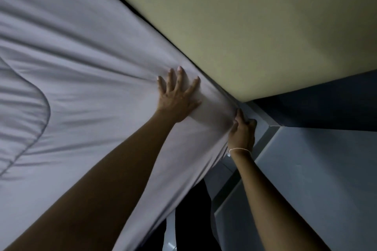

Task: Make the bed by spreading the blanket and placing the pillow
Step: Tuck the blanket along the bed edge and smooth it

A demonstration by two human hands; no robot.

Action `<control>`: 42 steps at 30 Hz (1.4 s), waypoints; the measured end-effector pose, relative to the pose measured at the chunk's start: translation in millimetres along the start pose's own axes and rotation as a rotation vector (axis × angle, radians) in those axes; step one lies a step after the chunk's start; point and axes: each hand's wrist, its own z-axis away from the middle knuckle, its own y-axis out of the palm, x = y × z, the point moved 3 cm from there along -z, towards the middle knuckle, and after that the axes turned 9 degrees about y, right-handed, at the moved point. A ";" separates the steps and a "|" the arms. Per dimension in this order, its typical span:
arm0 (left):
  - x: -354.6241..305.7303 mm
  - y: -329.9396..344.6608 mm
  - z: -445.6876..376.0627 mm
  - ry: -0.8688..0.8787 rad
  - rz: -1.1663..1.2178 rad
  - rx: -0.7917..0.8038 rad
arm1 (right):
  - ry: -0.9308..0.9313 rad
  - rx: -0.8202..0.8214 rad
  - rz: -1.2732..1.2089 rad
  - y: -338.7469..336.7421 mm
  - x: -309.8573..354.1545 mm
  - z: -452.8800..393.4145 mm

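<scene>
A pale grey blanket (pixel 81 57) lies spread over the bed and fills the left half of the view, with shallow creases running toward its corner. My left hand (pixel 179 93) presses flat on the blanket near that corner, fingers spread. My right hand (pixel 243 130) grips the blanket's edge at the bed's corner, fingers curled round the cloth where it meets the wall. A curved stitched seam (pixel 46 112) shows at the left. No pillow is in view.
A yellowish wall (pixel 265 26) runs along the bed's far side. A dark blue panel (pixel 326 106) and a grey-blue ledge (pixel 316 169) stand at the right. A dark gap (pixel 193 216) opens below the hanging blanket edge.
</scene>
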 end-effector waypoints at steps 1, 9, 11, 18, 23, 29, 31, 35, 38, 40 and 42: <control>2.4 -0.1 -0.7 0.009 -0.004 0.006 | 0.041 -0.002 0.035 1.5 1.8 1.3; 13.5 -0.3 6.3 0.031 0.003 -0.022 | -0.274 0.069 0.288 32.3 2.4 65.8; 19.4 -0.2 17.2 0.056 0.007 -0.047 | -0.181 0.109 0.274 32.0 -29.0 59.2; 67.4 11.5 103.3 -0.123 0.086 -0.353 | -0.027 -0.034 0.141 4.1 -30.1 56.8; 145.3 22.5 183.0 -0.511 0.106 -0.454 | -0.442 -0.104 0.057 30.6 83.5 85.9; 163.9 37.8 217.5 -0.487 0.014 -0.284 | -0.774 0.034 0.295 83.1 151.9 98.2; 138.4 49.8 211.8 -0.398 -0.027 -0.246 | -0.779 0.022 0.372 80.5 135.7 80.6; 77.5 71.2 198.7 -0.175 -0.004 -0.227 | -0.542 -0.035 0.451 43.7 62.9 31.9; 23.4 84.3 196.7 0.160 -0.016 -0.172 | -0.422 0.020 0.457 9.6 11.8 16.8; 7.3 81.2 194.3 0.285 -0.006 -0.190 | -0.424 0.041 0.427 -2.0 7.1 20.7; 15.4 64.6 184.4 0.214 0.114 -0.319 | -0.464 0.000 0.364 -4.7 26.0 29.7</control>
